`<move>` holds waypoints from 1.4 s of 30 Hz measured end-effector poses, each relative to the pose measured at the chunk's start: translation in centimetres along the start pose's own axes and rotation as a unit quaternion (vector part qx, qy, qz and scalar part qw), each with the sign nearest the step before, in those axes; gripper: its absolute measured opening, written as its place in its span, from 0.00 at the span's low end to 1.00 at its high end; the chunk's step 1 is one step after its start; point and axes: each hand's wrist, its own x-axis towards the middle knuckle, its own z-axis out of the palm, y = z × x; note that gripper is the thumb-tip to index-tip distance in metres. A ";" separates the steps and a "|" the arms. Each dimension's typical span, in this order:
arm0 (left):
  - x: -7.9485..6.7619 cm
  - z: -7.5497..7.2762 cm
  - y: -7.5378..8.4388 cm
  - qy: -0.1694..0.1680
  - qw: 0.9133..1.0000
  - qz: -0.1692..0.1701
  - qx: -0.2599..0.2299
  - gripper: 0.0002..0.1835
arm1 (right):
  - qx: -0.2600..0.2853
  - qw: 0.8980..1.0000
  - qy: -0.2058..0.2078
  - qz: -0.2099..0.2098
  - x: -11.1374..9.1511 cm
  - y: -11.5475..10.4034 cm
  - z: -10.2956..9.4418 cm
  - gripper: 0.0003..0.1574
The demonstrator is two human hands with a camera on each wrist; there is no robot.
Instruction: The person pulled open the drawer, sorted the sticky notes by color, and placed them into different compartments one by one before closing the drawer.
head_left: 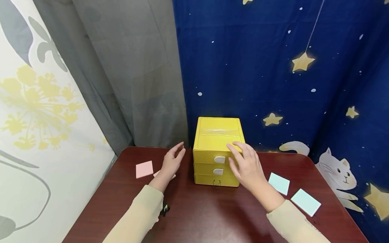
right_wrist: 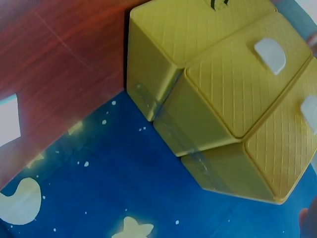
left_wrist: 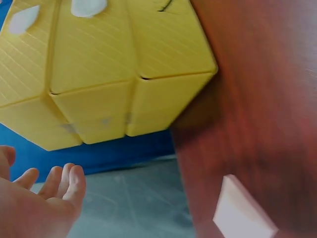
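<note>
Yellow three-drawer organizer (head_left: 209, 148) is standing near table's (head_left: 197, 216) far edge, between my hands. Right hand (head_left: 247, 163) is looking nearer, overlapping its front right edge; left hand (head_left: 171, 160) is hovering beside it. Both are holding nothing, fingers loosely bent. Right-wrist view is showing clear side tape (right_wrist: 202, 161); head view isn't.

There are one left hand (head_left: 172, 164) and one right hand (head_left: 250, 166), one yellow drawer unit (head_left: 217, 140) with three drawers (head_left: 203, 168) and two white tabs (head_left: 219, 160), two pink pads (head_left: 144, 169), two pale blue-green pads (head_left: 305, 202), one small dark object (head_left: 165, 209), one tabletop (head_left: 197, 216), two sleeves (head_left: 141, 209) and one printed white cat (head_left: 335, 173).
</note>
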 end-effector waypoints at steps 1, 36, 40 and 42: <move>-0.3 -0.1 -0.4 -0.001 1.000 0.000 0.002 0.24 | 0.000 1.000 0.001 0.002 0.1 0.1 -0.1 0.26; -7.7 10.0 -1.6 -0.017 1.000 0.022 -0.009 0.24 | 0.188 0.791 -0.291 0.505 7.1 6.5 0.8 0.42; -7.8 10.7 -1.0 0.000 0.998 0.001 -0.058 0.24 | 0.256 0.748 -0.284 0.542 7.1 6.7 1.0 0.41; -7.8 11.0 -0.8 0.004 0.996 -0.013 -0.090 0.24 | 0.272 0.741 -0.280 0.547 7.1 6.7 1.1 0.39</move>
